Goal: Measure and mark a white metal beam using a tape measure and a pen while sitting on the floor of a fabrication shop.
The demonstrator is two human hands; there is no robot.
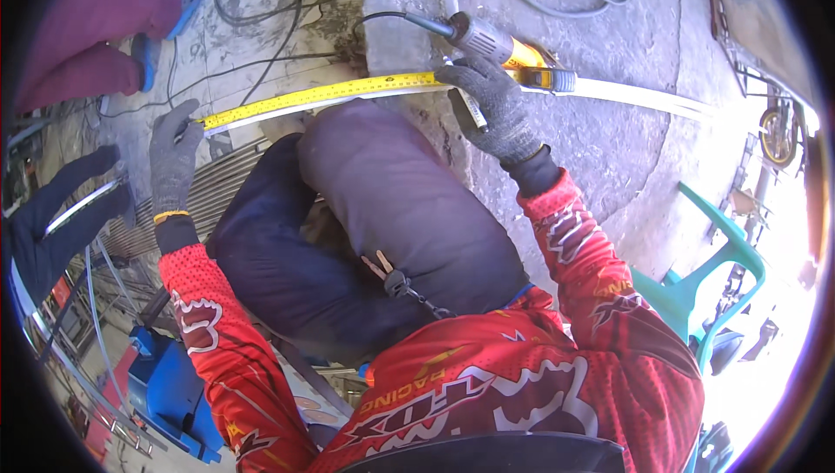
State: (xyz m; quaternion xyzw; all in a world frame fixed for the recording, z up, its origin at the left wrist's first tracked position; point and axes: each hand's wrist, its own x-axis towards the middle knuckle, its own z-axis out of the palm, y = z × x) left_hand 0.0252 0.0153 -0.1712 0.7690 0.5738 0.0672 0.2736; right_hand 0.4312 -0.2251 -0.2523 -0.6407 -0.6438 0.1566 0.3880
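Note:
A yellow tape measure blade (322, 93) is drawn out along a long pale metal bar (648, 94) across my knees. My left hand (174, 155), in a grey knit glove, pinches the blade's end at the bar's left end. My right hand (494, 107), in a matching glove, has its fingertips on the blade near the middle. A small dark item with a pale printed strip (472, 110) is held in that palm; its kind does not show. The tape's case (548, 80) rests on the bar right of this hand. A grey and yellow angle grinder (487, 40) lies just beyond.
Black cables (291, 16) trail over the floor at far left, and a grey hose (557, 7) is coiled at the far right. Another person's legs (96, 29) are at upper left. A green plastic chair (704, 273) stands right, a blue case (170, 386) lower left.

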